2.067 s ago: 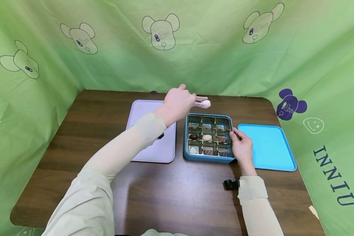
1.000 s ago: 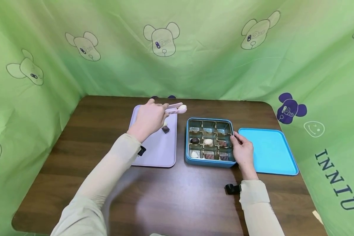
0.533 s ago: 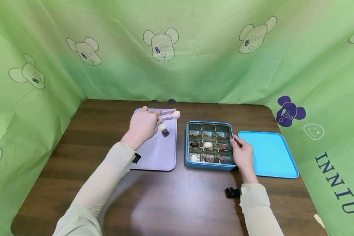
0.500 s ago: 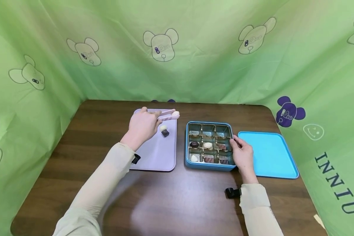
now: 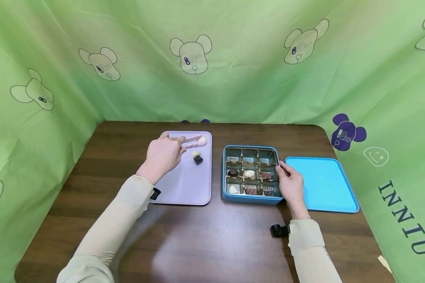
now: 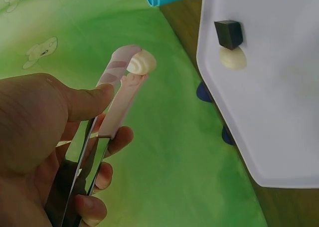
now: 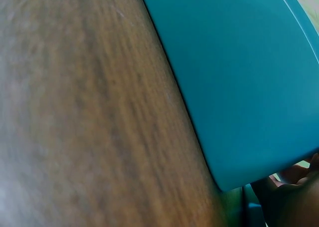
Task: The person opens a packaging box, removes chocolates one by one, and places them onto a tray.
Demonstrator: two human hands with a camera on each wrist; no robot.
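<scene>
My left hand grips a pair of tongs with pale pink tips and metal arms. Between the tips sits a swirled white chocolate, held above the far part of the lilac tray. On the tray, a dark cube-shaped chocolate lies against a cream-coloured chocolate. My right hand holds the right side of a blue tin, its thumb at the rim. Dark, white and brown chocolates occupy the tin's middle and front rows; no chocolates show in the back row.
A bright blue lid or tray lies flat to the right of the tin, behind my right wrist. Everything stands on a dark wooden table. Green printed cloth hangs close behind its far edge and along the sides.
From beside the tin's far left corner, my left hand has moved left and nearer, bringing the tongs and white chocolate over the tray. The right hand keeps its hold on the tin.
</scene>
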